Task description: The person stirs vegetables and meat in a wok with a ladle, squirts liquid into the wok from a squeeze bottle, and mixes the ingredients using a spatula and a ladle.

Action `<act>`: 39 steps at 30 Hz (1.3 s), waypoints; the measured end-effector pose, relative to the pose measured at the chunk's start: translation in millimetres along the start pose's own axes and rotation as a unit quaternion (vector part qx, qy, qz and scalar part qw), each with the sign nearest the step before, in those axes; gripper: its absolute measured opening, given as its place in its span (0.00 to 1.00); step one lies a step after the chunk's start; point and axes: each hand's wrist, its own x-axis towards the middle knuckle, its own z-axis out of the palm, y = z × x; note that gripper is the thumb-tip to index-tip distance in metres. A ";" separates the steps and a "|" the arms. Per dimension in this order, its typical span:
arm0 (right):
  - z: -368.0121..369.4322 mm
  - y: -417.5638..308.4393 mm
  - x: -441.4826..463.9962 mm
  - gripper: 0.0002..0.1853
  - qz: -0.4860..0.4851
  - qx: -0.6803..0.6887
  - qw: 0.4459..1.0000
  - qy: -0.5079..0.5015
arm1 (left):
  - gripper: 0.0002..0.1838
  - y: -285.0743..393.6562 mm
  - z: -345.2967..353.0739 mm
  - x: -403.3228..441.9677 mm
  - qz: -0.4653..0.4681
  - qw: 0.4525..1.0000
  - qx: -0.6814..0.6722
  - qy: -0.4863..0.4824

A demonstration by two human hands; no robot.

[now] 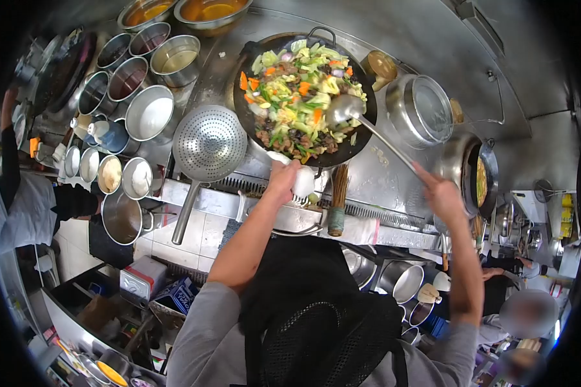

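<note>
A large dark wok (363, 147) sits on the steel range, filled with a stir-fry (303, 97) of cabbage, orange carrot pieces, meat and dark bits. My left hand (283, 182) is closed around a white cloth (303, 183) at the wok's near rim; the part gripped under the cloth is hidden. Out to the right, my right hand (442, 197) grips the long handle of a steel ladle (390, 145). The ladle's bowl rests among the vegetables on the right side of the wok.
A perforated strainer (210, 143) lies left of the wok, its handle over the edge. Several seasoning pots stand farther left, including one of white powder (150, 118). A bamboo brush (337, 203) lies at the front ledge. Right are a steel pot (400, 109) and another wok (489, 177). People work at both sides.
</note>
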 end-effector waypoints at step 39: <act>53.1 -58.9 38.0 0.35 -0.133 0.083 0.956 0.248 | 0.19 -16.9 -8.1 9.9 0.084 0.995 -0.035 -0.039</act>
